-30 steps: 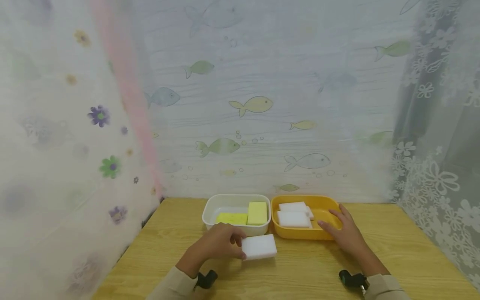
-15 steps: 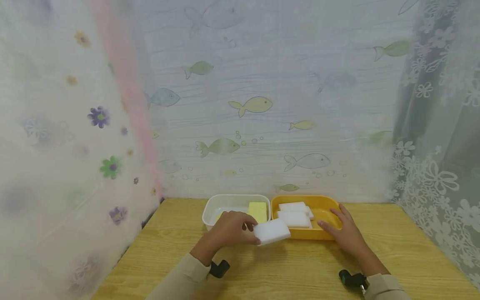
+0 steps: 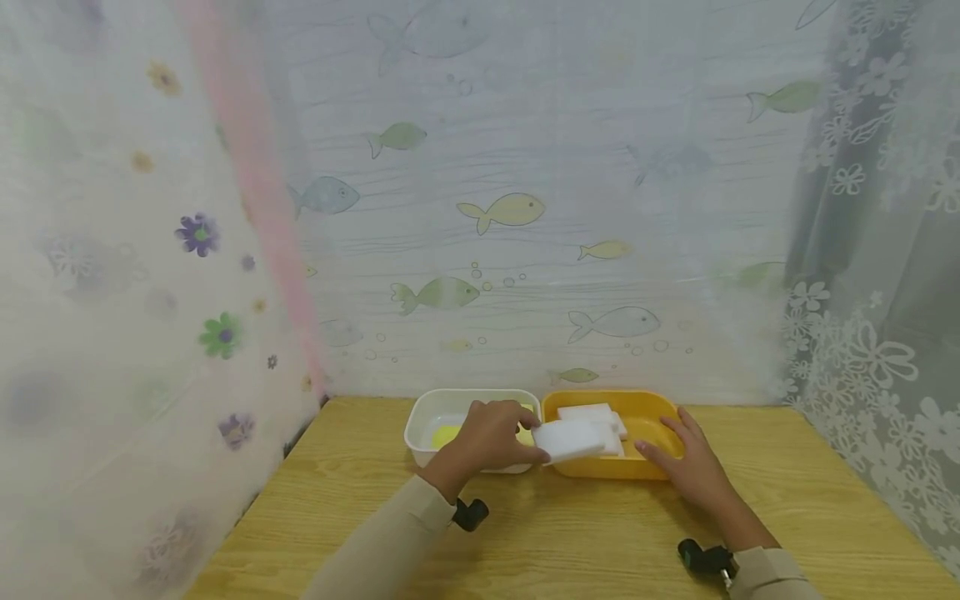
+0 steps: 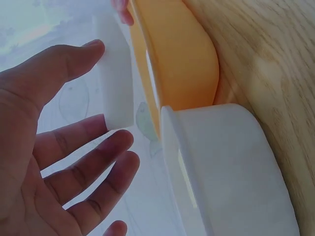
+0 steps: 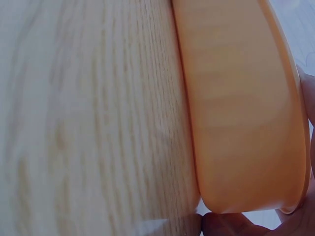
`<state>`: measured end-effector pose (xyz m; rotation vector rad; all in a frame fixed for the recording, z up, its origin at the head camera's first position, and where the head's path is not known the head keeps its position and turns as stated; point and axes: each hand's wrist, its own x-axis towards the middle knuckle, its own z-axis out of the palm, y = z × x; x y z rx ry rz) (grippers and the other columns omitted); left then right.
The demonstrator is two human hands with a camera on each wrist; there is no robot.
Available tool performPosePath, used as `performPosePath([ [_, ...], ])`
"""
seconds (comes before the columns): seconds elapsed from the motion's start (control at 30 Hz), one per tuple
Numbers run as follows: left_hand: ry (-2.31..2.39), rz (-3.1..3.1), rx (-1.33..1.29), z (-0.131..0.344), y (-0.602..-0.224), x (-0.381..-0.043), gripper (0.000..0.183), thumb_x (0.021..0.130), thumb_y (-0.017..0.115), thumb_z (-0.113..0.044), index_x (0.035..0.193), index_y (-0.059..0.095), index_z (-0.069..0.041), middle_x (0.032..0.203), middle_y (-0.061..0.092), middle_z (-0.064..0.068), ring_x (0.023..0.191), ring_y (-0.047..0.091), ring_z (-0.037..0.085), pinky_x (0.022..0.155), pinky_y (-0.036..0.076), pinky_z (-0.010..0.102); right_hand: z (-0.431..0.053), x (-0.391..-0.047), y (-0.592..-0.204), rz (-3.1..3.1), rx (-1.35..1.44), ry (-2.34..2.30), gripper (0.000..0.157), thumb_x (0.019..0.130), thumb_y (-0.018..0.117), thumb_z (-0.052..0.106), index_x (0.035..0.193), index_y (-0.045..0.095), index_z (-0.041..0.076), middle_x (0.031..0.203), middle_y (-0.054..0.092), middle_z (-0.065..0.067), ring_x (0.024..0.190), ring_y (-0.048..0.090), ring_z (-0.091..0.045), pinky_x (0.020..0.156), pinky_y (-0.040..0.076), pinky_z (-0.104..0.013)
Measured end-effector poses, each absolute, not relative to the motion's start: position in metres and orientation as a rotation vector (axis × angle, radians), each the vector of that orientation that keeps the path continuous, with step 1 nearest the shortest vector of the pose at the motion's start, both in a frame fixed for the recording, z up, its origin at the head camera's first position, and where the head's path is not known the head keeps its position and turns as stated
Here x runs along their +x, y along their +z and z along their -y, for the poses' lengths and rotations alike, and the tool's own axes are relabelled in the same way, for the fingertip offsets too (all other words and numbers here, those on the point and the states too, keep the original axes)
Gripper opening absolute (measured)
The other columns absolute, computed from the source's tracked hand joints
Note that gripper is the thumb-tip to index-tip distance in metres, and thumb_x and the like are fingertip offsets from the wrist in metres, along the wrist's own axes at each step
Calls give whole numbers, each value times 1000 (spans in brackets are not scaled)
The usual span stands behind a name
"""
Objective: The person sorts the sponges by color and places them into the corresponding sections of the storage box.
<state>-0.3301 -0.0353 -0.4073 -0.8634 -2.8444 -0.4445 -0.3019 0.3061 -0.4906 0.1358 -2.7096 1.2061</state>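
My left hand [image 3: 491, 437] pinches a white sponge [image 3: 567, 440] at one end, between thumb and fingertips. In the left wrist view the thumb presses one face of the sponge, with the other fingers spread below. The sponge hangs over the near rim of an orange plastic bin [image 3: 611, 471], in front of several white sponges [image 3: 585, 412] lying at that bin's left side. My right hand [image 3: 697, 467] holds the bin's right end, thumb over the rim and fingers along the outside. Only part of that hand shows in the right wrist view, beside the orange wall.
A white bin [image 3: 426, 408] touches the orange bin's left side. Yellow sponges [image 3: 444, 436] lie in it, partly hidden behind my left hand. Both bins stand on a wood-grain table [image 3: 585, 533], before a curtain [image 3: 510, 333] printed with fish.
My left hand has carried the white sponge rightward and away from me, from in front of the white bin to over the orange bin's near rim. The right hand has stayed put.
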Motion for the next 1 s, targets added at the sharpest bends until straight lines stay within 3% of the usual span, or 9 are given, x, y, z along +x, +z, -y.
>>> performPosePath([
  [0.23,-429,2845,-809,16,-408,-339,50,78,82,-66,111,81,-28,105,76,-15,84,59,3,83,37,40,-307,-303,-490,2713,126,1212,96,97,65,59,159,30,-6,171,-1,-28,150,12,-62,110,21,-82],
  [0.67,-437,2850,-710,-18,-417,-358,61,79,75,-75,113,81,-25,94,74,-17,83,60,4,82,38,39,-307,-301,-489,2723,118,1220,95,97,66,57,158,30,-7,171,-1,-29,150,11,-62,111,22,-81],
  [0.9,-432,2834,-721,-41,-419,-360,50,78,74,-76,86,80,-27,68,60,-19,70,53,4,77,35,37,-307,-302,-488,2726,106,1235,94,98,64,57,158,29,-7,171,-3,-29,150,10,-63,110,21,-82],
  [1.0,-423,2829,-727,-48,-420,-361,51,79,73,-77,87,81,-27,68,60,-19,70,53,5,77,35,37,-306,-302,-489,2717,111,1244,94,98,64,56,158,29,-7,171,-3,-28,151,10,-62,110,20,-82],
])
